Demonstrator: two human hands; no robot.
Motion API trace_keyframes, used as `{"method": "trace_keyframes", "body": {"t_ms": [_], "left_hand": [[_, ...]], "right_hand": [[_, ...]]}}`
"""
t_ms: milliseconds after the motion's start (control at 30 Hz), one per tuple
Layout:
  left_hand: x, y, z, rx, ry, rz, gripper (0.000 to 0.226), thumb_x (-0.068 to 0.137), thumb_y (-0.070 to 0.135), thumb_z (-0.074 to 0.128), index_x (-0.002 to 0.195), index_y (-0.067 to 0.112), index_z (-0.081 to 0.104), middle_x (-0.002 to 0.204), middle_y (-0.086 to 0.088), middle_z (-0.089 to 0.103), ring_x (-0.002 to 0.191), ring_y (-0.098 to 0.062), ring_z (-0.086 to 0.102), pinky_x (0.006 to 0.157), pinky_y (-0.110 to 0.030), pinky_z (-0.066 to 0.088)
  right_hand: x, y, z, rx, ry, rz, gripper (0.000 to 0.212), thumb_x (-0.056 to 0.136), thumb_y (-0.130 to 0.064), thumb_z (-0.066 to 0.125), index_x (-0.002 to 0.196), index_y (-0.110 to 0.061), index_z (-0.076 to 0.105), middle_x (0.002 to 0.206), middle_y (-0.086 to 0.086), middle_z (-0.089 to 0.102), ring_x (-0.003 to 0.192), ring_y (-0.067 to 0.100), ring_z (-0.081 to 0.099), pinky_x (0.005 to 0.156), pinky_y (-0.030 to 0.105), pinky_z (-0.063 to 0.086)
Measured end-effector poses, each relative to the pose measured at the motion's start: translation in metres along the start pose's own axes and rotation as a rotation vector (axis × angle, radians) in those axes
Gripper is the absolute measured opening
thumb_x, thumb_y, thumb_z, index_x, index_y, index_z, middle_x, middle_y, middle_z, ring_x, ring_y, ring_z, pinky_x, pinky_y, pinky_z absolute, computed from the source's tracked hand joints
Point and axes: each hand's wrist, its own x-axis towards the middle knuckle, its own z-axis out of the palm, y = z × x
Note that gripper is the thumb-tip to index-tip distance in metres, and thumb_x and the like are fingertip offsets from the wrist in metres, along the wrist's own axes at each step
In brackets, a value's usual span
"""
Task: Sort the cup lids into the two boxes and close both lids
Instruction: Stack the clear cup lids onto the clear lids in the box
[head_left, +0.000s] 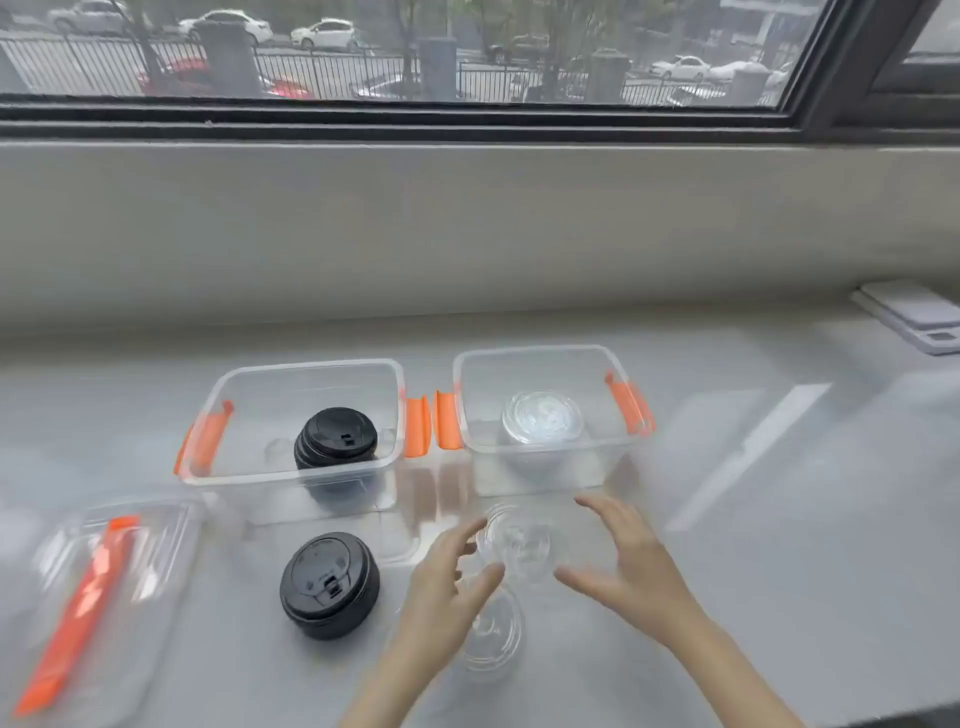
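Two clear boxes with orange latches stand side by side on the grey counter. The left box (249, 384) holds a stack of black cup lids (336, 438). The right box (540, 358) holds clear lids (542, 417). Another black lid stack (329, 583) rests in front of the left box. A stack of clear lids (519, 543) sits between my hands, and more clear lids (491, 639) lie nearer to me. My left hand (447, 582) and my right hand (626, 556) flank the clear stack, fingers spread, holding nothing.
A clear box lid with an orange handle (98, 592) lies at the near left. A second clear lid (400, 540) seems to lie under the front of the left box. A flat white device (919, 312) sits far right by the wall below the window.
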Motion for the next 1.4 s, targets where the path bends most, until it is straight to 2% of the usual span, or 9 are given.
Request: {"method": "trace_keyframes", "body": {"t_ms": [233,400,533,667,767,1033,1133,1200,1400], "left_hand": [[-0.001,-0.014,0.016,-0.219,-0.018,-0.222,0.036,0.087,0.021,0.056,0.123,0.024,0.052,0.127,0.008,0.056,0.109,-0.007,0.057,0.093,-0.029,0.046],[-0.002,-0.018,0.016,-0.335,0.009,-0.288,0.027,0.089,0.015,0.052,0.112,0.029,0.052,0.113,0.01,0.058,0.096,0.006,0.056,0.079,-0.017,0.047],[-0.004,-0.018,0.014,-0.438,0.066,-0.331,0.028,0.088,0.014,0.053,0.114,0.024,0.055,0.116,0.002,0.059,0.101,-0.004,0.057,0.081,-0.019,0.048],[0.003,-0.007,0.007,-0.734,0.091,-0.406,0.018,0.09,0.023,0.047,0.104,0.022,0.06,0.111,-0.005,0.063,0.103,-0.015,0.061,0.088,-0.032,0.048],[0.008,0.0,0.0,-0.969,0.13,-0.455,0.025,0.091,0.03,0.042,0.105,0.018,0.059,0.109,-0.008,0.063,0.102,-0.019,0.062,0.081,-0.033,0.048],[0.0,0.009,-0.017,-0.878,0.112,-0.372,0.043,0.088,0.044,0.041,0.122,0.022,0.055,0.133,-0.005,0.056,0.122,-0.02,0.052,0.099,-0.04,0.039],[-0.003,0.009,-0.02,-1.021,-0.046,-0.345,0.056,0.078,0.058,0.042,0.117,0.023,0.062,0.124,-0.003,0.063,0.119,-0.019,0.056,0.101,-0.043,0.04],[-0.006,0.009,-0.022,-1.203,-0.111,-0.362,0.053,0.076,0.06,0.043,0.103,0.022,0.069,0.105,0.0,0.07,0.105,-0.017,0.064,0.089,-0.034,0.05],[-0.012,-0.014,-0.031,-1.28,-0.144,-0.472,0.047,0.064,0.054,0.061,0.088,0.016,0.069,0.083,0.001,0.072,0.084,-0.019,0.066,0.069,-0.033,0.053]], "right_hand": [[0.004,0.016,0.039,-0.133,-0.193,0.119,0.112,0.057,-0.056,0.074,0.144,-0.021,0.013,0.151,-0.004,0.023,0.138,0.017,0.017,0.115,0.034,0.021],[0.006,0.026,0.05,-0.172,-0.186,0.111,0.109,0.062,-0.051,0.073,0.144,-0.017,0.01,0.153,-0.001,0.022,0.138,0.018,0.02,0.114,0.032,0.018],[0.005,0.022,0.044,-0.146,-0.099,0.075,0.105,0.062,-0.047,0.075,0.143,-0.014,0.017,0.15,0.0,0.03,0.133,0.02,0.029,0.111,0.031,0.023],[0.007,-0.01,0.031,-0.025,-0.075,-0.062,0.105,0.061,-0.048,0.075,0.143,-0.019,0.017,0.143,-0.002,0.037,0.13,0.014,0.033,0.107,0.029,0.031],[0.009,-0.04,0.022,-0.015,-0.121,-0.206,0.103,0.063,-0.039,0.075,0.144,-0.022,0.013,0.142,0.0,0.036,0.128,0.014,0.035,0.102,0.026,0.033],[0.008,-0.1,0.027,-0.472,-0.225,-0.515,0.098,0.068,-0.027,0.064,0.145,-0.013,0.005,0.141,0.011,0.035,0.125,0.028,0.033,0.106,0.035,0.034],[0.006,-0.114,0.038,-0.398,-0.251,-0.622,0.094,0.065,-0.026,0.065,0.143,-0.009,0.016,0.136,0.012,0.042,0.125,0.029,0.037,0.109,0.033,0.032],[0.006,-0.118,0.045,-0.299,-0.287,-0.639,0.095,0.064,-0.022,0.067,0.143,-0.007,0.016,0.135,0.011,0.044,0.127,0.026,0.037,0.11,0.028,0.03],[0.003,-0.106,0.059,0.053,-0.489,-0.426,0.102,0.067,-0.024,0.073,0.145,-0.026,0.007,0.126,-0.001,0.048,0.115,0.01,0.045,0.097,0.021,0.042]]}}
